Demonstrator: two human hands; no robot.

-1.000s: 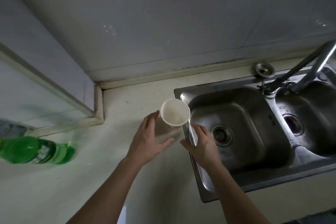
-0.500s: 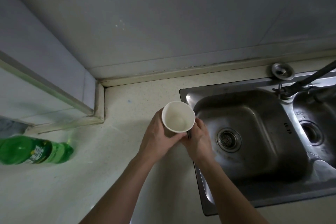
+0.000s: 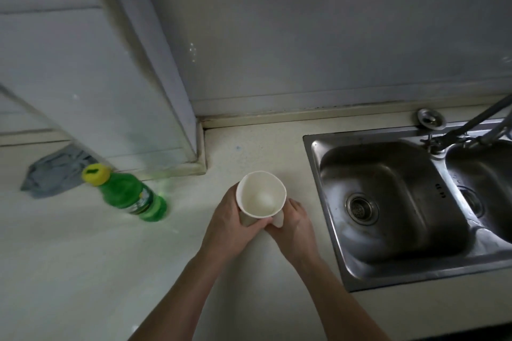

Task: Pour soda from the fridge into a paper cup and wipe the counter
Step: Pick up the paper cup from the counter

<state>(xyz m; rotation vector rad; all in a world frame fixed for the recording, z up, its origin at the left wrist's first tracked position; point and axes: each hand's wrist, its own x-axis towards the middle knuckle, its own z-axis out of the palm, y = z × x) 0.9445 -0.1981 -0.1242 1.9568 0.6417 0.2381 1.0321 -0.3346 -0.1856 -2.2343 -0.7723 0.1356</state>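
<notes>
A white paper cup (image 3: 260, 196) stands upright and empty on the pale counter (image 3: 83, 252), left of the sink. My left hand (image 3: 230, 224) wraps its left side and my right hand (image 3: 293, 225) holds its lower right side. A second white cup edge seems to show at the right hand's fingers. A green soda bottle (image 3: 130, 196) with a yellow cap stands farther left on the counter, apart from both hands. A grey cloth (image 3: 55, 171) lies behind the bottle by the wall.
A steel double sink (image 3: 393, 202) lies right of the cup, with a tap (image 3: 476, 124) over its far rim and a strainer plug (image 3: 430, 118) on the ledge. A white pillar (image 3: 155, 108) juts onto the counter behind the bottle.
Both hands have closed around the cup and carried it left, away from the sink rim. The view has turned left, bringing the bottle's cap and the cloth into sight.
</notes>
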